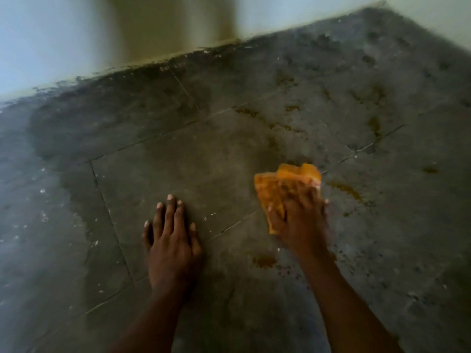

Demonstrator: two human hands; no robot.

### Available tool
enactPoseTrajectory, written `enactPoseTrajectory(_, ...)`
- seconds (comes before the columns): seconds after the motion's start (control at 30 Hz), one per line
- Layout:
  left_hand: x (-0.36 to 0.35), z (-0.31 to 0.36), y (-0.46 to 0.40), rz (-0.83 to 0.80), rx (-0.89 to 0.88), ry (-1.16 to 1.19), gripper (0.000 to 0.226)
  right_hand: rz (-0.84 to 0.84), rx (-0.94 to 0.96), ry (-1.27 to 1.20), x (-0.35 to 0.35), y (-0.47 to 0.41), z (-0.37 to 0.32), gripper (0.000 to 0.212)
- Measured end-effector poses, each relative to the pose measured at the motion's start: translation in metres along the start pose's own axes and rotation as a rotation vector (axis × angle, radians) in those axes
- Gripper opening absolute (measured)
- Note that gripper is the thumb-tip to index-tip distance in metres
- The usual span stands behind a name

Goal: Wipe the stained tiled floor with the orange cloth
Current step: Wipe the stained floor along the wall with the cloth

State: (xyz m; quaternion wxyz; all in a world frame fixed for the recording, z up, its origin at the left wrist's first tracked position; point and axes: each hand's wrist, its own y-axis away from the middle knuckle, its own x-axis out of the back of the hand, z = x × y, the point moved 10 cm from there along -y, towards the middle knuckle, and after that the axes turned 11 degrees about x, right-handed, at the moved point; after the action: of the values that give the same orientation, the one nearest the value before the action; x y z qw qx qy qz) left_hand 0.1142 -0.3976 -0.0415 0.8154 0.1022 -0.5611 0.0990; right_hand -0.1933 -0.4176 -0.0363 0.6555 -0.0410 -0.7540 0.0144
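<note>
The grey tiled floor (178, 159) fills most of the view and carries brownish-yellow stains (346, 189) to the right of the cloth and further back. My right hand (300, 220) presses a crumpled orange cloth (285, 182) flat onto the floor, fingers spread over it. My left hand (170, 240) lies flat on a tile to the left, palm down, fingers apart, holding nothing. A small brown stain (263, 261) sits between my two forearms. The picture is blurred.
A pale wall (51, 42) with a yellowish strip (173, 24) meets the floor along a dirty dark edge at the back. White specks (43, 215) dot the tiles at the left. More stains (374, 126) spread across the far right tiles.
</note>
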Motion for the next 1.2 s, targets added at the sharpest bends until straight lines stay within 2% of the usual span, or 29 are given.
enactPoseTrajectory(0.07,0.000,0.000,0.000,-0.003,-0.003,-0.022,0.067,-0.023,-0.218,-0.057,-0.007,-0.021,0.008,0.069)
enactPoseTrajectory(0.13,-0.002,0.000,-0.001,-0.004,-0.004,-0.035,0.066,0.006,-0.238,-0.073,-0.009,-0.033,-0.024,0.067)
enactPoseTrajectory(0.2,-0.004,0.000,-0.004,-0.017,0.002,-0.032,0.066,0.072,-0.093,-0.081,-0.008,-0.022,-0.065,0.064)
enactPoseTrajectory(0.27,-0.003,-0.002,-0.002,-0.015,0.010,-0.015,0.066,0.050,0.126,-0.067,-0.010,0.012,-0.092,0.063)
enactPoseTrajectory(0.33,0.000,-0.001,-0.002,-0.006,0.006,0.002,0.066,-0.018,0.227,-0.053,-0.009,0.045,-0.081,0.065)
enactPoseTrajectory(0.37,0.001,0.000,-0.002,-0.009,-0.001,0.010,0.066,-0.020,0.212,-0.041,-0.007,0.053,-0.062,0.065)
enactPoseTrajectory(0.4,0.001,0.001,-0.002,-0.009,-0.006,0.017,0.066,-0.009,0.142,-0.022,-0.006,0.055,-0.038,0.065)
enactPoseTrajectory(0.47,-0.001,0.000,-0.001,0.005,-0.004,0.015,0.066,0.016,-0.123,-0.001,-0.004,0.045,-0.002,0.066)
enactPoseTrajectory(0.53,-0.001,-0.001,-0.002,0.017,0.000,0.013,0.065,0.076,-0.353,-0.002,-0.005,0.033,-0.004,0.068)
enactPoseTrajectory(0.57,-0.001,-0.001,-0.002,0.021,0.001,0.015,0.065,0.083,-0.398,-0.019,-0.006,0.027,-0.017,0.067)
enactPoseTrajectory(0.63,0.001,-0.001,-0.001,0.031,0.010,0.005,0.064,0.063,-0.313,-0.045,-0.009,0.021,-0.050,0.065)
enactPoseTrajectory(0.73,-0.003,0.000,-0.002,0.026,0.008,0.006,0.064,0.039,0.006,-0.020,-0.007,0.049,-0.079,0.062)
enactPoseTrajectory(0.83,0.001,-0.002,0.000,0.043,0.013,0.027,0.065,-0.026,0.185,-0.011,-0.008,0.104,-0.068,0.065)
enactPoseTrajectory(0.9,0.002,0.001,0.001,0.056,0.006,0.021,0.064,-0.013,0.127,0.010,-0.005,0.119,-0.031,0.066)
enactPoseTrajectory(0.97,0.000,0.000,0.000,0.047,0.013,0.007,0.064,0.047,-0.046,0.025,0.001,0.111,-0.003,0.065)
enactPoseTrajectory(1.07,-0.002,-0.001,-0.003,0.038,0.004,-0.011,0.065,0.087,-0.254,-0.029,-0.001,0.075,-0.011,0.065)
enactPoseTrajectory(1.13,-0.003,-0.002,-0.004,0.040,0.002,-0.007,0.065,0.068,-0.247,-0.067,-0.006,0.057,-0.037,0.066)
enactPoseTrajectory(1.2,-0.002,-0.003,-0.004,0.039,0.014,0.002,0.065,0.087,-0.081,-0.066,-0.006,0.056,-0.072,0.064)
